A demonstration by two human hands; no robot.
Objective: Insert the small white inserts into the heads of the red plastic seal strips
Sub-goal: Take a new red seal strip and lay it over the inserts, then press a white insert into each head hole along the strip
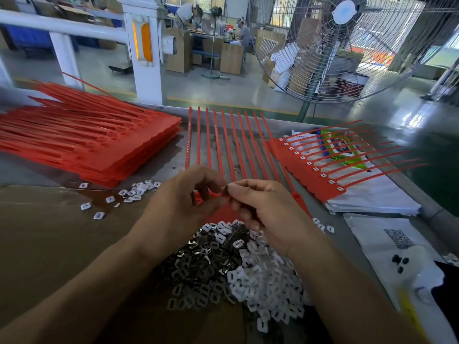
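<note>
Both hands meet over the near end of a red seal strip sheet lying on the counter. The right hand pinches a small dark piece between thumb and forefinger; what it is cannot be told. The left hand has its fingers curled, fingertips touching the same spot. Just near of the hands lies a heap of white inserts mixed with dark metal clips. Far left sits a stack of red strips; to the right, a finished sheet with white inserts in its heads rests on white bags.
</note>
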